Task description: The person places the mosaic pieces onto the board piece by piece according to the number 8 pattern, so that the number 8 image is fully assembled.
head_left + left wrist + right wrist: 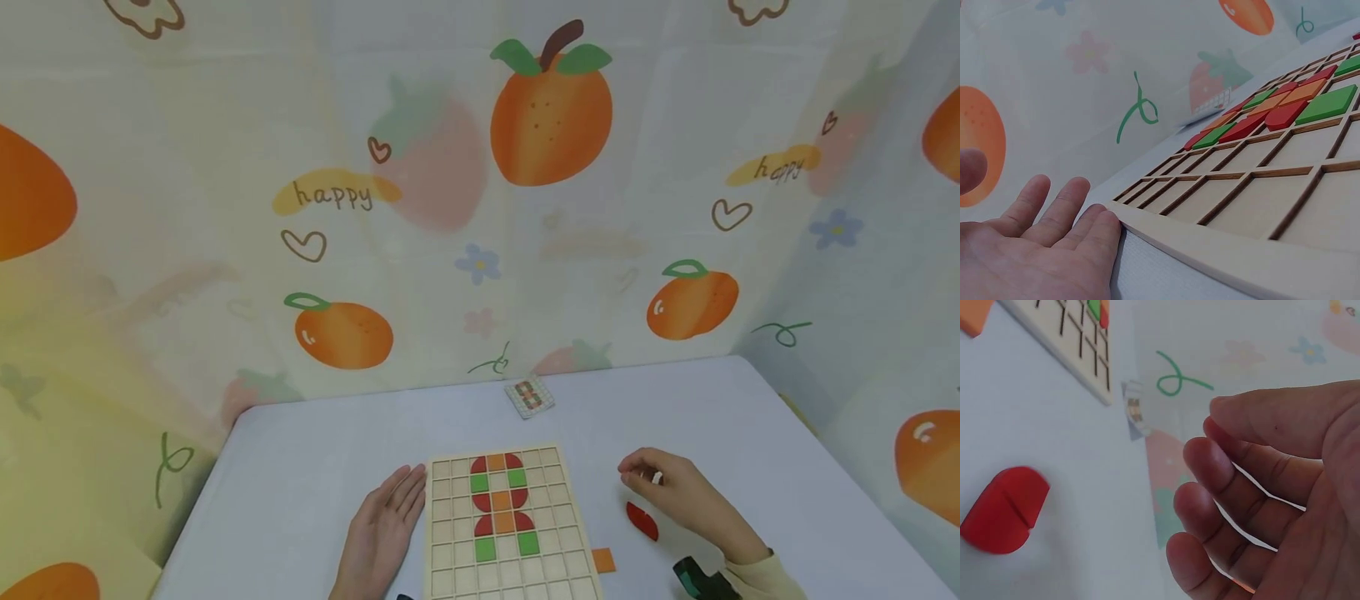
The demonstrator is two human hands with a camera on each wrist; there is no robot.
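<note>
A wooden grid board [442,554] lies on the table with red rounded-corner, orange square and green square tiles set in its cells. My left hand [382,525] lies palm up by the board's left edge, its straight fingertips [1107,228] at the rim and nothing in it. Right of the board my right hand [675,492] hovers, fingers loosely bent, thumb [1260,415] by the index finger; no tile shows between them. Below that hand two red tiles [1007,506] lie side by side on the cloth. An orange square tile [603,560] lies against the board's right edge.
A small stack of pattern cards [529,397] lies behind the board, the top one printed with a similar tile figure. A fruit-printed cloth [435,317] hangs behind the white table [322,433]. A dark device [705,579] sits at my right wrist.
</note>
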